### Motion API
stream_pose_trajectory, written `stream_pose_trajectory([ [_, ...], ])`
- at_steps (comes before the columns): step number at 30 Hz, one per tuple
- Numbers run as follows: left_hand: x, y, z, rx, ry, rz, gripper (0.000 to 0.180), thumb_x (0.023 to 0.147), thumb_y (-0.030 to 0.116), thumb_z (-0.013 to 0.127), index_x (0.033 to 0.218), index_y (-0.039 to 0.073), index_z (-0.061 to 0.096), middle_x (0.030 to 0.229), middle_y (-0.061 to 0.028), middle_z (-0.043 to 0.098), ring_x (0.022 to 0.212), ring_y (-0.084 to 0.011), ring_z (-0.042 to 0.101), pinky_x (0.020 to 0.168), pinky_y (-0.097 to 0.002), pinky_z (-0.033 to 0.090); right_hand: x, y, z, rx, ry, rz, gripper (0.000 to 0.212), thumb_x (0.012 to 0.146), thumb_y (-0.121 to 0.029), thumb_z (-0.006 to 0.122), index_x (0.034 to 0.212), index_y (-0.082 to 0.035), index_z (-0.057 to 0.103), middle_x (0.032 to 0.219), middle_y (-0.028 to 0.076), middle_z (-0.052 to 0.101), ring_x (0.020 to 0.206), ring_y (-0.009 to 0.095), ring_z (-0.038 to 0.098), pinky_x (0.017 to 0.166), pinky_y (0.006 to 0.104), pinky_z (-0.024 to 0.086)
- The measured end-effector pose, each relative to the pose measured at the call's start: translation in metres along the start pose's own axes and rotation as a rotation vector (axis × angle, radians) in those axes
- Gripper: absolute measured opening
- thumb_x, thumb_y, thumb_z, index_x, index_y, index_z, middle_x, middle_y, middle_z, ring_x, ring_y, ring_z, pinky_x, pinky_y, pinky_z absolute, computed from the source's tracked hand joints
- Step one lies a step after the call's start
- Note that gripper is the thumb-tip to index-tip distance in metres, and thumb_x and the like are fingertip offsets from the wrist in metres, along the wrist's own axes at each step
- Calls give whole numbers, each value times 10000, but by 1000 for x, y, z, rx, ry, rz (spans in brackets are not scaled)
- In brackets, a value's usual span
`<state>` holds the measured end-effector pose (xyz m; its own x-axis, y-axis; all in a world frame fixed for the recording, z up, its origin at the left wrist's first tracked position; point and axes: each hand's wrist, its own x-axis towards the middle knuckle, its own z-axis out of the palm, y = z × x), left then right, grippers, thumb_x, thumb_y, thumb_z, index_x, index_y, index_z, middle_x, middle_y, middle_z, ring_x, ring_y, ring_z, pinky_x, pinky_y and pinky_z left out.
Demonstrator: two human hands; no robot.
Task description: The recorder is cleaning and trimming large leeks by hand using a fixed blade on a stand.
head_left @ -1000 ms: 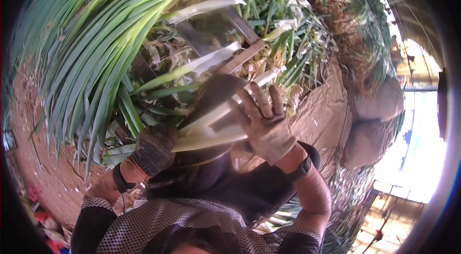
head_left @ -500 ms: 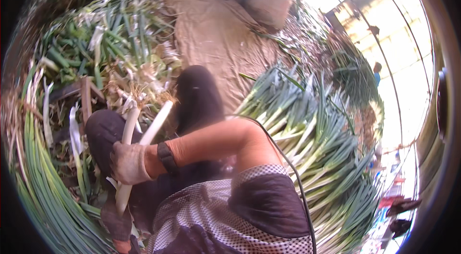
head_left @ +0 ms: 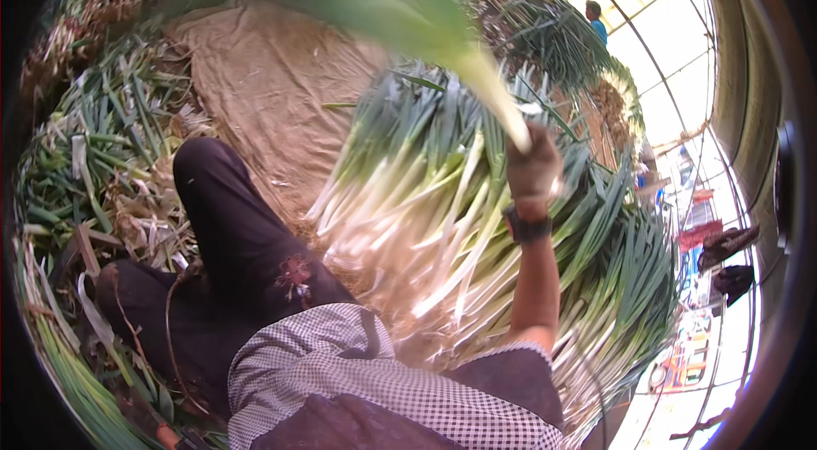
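My right hand (head_left: 534,167), in a pale, soiled glove, is raised over the right side of the pile. It is closed on the white lower end of a large green onion (head_left: 494,97), whose green leaves sweep up and to the left, smeared by motion; more than one stalk may be in the grip. Below the hand spreads a thick layer of large green onions (head_left: 425,203), white ends toward me, leaves away. My left hand (head_left: 140,409) is low at the left edge beside my folded leg; its fingers cannot be made out.
A tan cloth (head_left: 264,67) covers the ground ahead. Cut leaves and trimmings (head_left: 94,143) heap up at the left, and long green leaves (head_left: 64,382) lie at the lower left. Another green onion stack (head_left: 545,33) stands far right, with a person (head_left: 596,20) in blue beyond it.
My right hand has swung from my left knee across to the right-hand pile, carrying green onion. The view has turned rightward. My left hand sits farther toward the lower left edge.
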<state>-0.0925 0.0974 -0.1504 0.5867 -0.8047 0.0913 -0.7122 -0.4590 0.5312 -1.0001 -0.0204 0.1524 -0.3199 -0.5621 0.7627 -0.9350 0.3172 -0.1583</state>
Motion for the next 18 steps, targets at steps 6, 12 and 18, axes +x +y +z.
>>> stream_pose_trajectory([
  [6,-5,32,29,242,-18,21,591,863,385,633,1270,-18,485,1241,-225,542,1120,-335,540,947,-407,439,-206,147,17,-387,-310,915,324,758,-233,656,971,11,655,889,195,673,831,341,663,718,405,515],
  [12,-13,42,45,299,-37,62,507,853,325,634,1212,-17,530,1221,-220,557,1120,-322,536,969,-407,418,-248,188,24,-419,-734,947,303,794,-224,592,957,10,694,1030,191,679,924,303,671,771,379,522],
  [18,-80,23,11,550,15,283,424,843,264,635,1155,-16,574,1200,-216,571,1121,-309,532,990,-407,397,-273,219,55,-485,-417,560,303,857,-187,589,1113,-28,615,1242,164,572,1115,307,564,991,381,428],
])
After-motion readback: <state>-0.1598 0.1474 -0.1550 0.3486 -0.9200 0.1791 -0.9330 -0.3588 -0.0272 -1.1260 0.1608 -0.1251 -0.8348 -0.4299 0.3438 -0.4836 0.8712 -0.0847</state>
